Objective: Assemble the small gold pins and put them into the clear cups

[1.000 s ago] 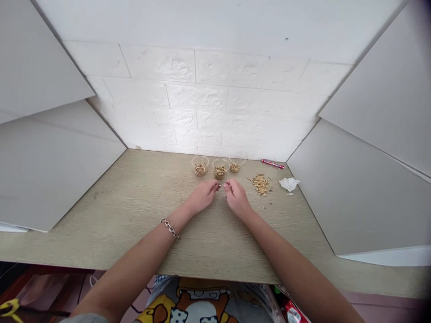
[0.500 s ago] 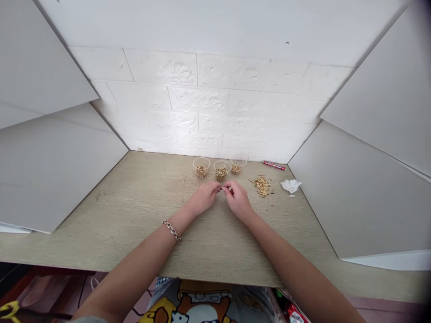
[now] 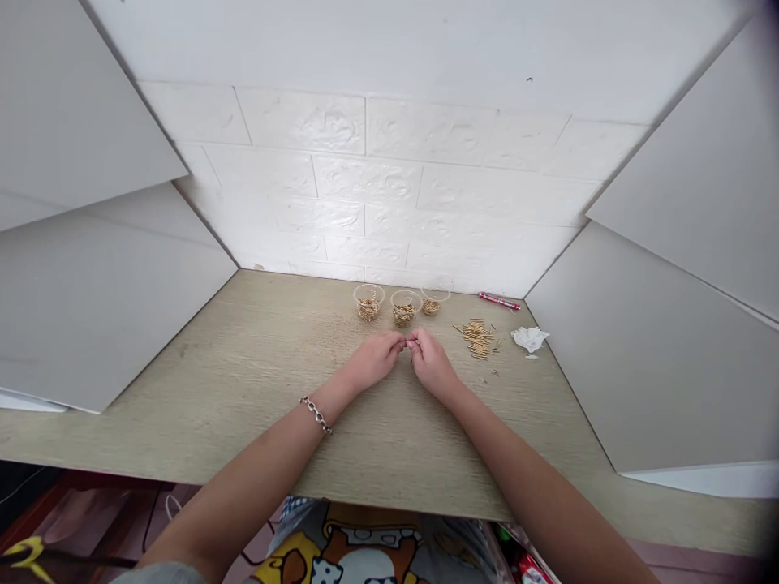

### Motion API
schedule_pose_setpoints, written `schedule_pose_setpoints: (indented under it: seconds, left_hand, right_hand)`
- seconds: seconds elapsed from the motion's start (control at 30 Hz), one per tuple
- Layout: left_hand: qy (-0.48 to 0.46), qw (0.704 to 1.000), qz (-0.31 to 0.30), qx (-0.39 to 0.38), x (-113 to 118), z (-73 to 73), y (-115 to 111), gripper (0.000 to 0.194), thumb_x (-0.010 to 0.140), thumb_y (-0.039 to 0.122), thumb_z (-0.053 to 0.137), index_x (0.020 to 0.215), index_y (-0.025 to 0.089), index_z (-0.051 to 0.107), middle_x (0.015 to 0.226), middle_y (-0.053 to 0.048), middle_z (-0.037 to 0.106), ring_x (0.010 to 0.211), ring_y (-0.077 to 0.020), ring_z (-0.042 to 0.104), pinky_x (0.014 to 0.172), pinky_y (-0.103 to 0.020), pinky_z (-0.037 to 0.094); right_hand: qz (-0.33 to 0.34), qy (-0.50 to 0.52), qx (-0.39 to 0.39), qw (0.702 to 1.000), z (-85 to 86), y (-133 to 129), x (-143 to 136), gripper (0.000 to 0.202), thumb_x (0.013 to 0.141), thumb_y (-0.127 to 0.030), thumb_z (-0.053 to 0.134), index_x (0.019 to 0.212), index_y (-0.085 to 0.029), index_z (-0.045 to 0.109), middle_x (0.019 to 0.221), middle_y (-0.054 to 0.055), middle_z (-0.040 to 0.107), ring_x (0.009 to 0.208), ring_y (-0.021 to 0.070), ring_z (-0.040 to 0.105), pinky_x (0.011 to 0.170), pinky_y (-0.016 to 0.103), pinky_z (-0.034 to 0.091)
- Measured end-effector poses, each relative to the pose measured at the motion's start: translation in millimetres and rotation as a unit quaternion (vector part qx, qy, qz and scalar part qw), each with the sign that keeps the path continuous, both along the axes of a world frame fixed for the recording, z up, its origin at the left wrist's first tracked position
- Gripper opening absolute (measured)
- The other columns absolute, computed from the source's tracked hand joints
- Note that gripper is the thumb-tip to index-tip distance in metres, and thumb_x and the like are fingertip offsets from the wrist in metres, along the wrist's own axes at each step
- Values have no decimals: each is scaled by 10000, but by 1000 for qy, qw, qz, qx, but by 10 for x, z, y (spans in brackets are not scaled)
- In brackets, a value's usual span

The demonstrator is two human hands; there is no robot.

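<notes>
My left hand [image 3: 378, 358] and my right hand [image 3: 431, 361] meet fingertip to fingertip over the middle of the table. Both are pinched closed around something too small to make out. Just behind them stand three clear plastic cups with small gold pieces inside: a left cup [image 3: 368, 307], a middle cup [image 3: 404, 313] and a right cup [image 3: 432, 307]. A pile of thin gold rods [image 3: 478, 338] lies to the right of my right hand. Fine gold bits [image 3: 337, 332] are scattered on the table left of the cups.
On the wooden table [image 3: 243, 365], a red tube-like packet [image 3: 500, 301] lies near the back wall and a crumpled white tissue [image 3: 529, 338] at the right. Grey panels [image 3: 122, 292] close in both sides. Tiny scraps [image 3: 494, 372] lie below the rods.
The view has shifted slightly, so most things appear a little further right. My fingertips remain together, with the right hand's fingers slightly repositioned and a small dark bit showing beneath them.
</notes>
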State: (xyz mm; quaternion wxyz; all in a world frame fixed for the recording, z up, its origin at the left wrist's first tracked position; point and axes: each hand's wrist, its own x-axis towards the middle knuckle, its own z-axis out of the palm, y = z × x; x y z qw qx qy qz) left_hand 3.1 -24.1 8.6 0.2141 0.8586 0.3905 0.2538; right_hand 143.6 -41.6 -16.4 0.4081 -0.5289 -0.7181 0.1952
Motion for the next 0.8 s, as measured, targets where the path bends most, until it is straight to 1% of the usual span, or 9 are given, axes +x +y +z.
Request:
schedule_pose_setpoints:
  seconds: [0.13, 0.27, 0.37, 0.57, 0.7, 0.8]
  left_hand:
    - [-27, 999, 10, -29, 20, 28, -28, 230, 828, 238, 312, 834, 169, 531, 785, -26, 582, 728, -127, 517, 663, -236, 390]
    - [-37, 997, 21, -57, 28, 31, -32, 240, 827, 256, 315, 804, 167, 536, 714, -8, 573, 671, -115, 506, 617, -221, 379]
    - [-47, 996, 30, -65, 24, 23, -20, 244, 824, 261, 320, 796, 167, 543, 681, 3, 563, 641, -106, 494, 596, -212, 367]
    - [-57, 997, 33, -44, 14, -5, 9, 236, 819, 255, 331, 794, 169, 549, 715, 4, 567, 646, -102, 486, 583, -209, 357]
    - [-39, 997, 59, -10, 15, -26, 21, 220, 809, 247, 355, 770, 164, 555, 721, -8, 572, 652, -115, 488, 593, -225, 362]
    - [-36, 997, 68, -4, 13, -30, 27, 212, 805, 237, 365, 772, 162, 560, 738, -17, 579, 676, -123, 498, 621, -234, 372]
  right_hand:
    - [-9, 3, 4, 1000, 0, -5, -5, 110, 799, -206, 318, 758, -186, 418, 728, 20, 485, 682, 147, 446, 617, 256, 344]
    - [-16, 18, 13, 1000, 4, -5, -10, 114, 796, -219, 331, 753, -185, 431, 725, 17, 496, 676, 144, 451, 614, 253, 342]
    - [-19, 40, 1, 999, 16, -6, -6, 126, 793, -245, 355, 754, -185, 458, 711, 9, 516, 644, 133, 458, 599, 245, 342]
    - [-34, 59, -15, 998, 35, -8, 8, 150, 774, -279, 395, 754, -181, 506, 697, 5, 541, 611, 125, 467, 576, 237, 345]
    - [-33, 49, -15, 998, 38, -7, 8, 154, 772, -285, 400, 755, -180, 512, 698, 9, 544, 612, 129, 469, 579, 242, 347]
    - [-31, 42, -12, 999, 39, -1, 7, 138, 765, -272, 410, 745, -181, 512, 709, 9, 543, 622, 128, 467, 586, 242, 347]
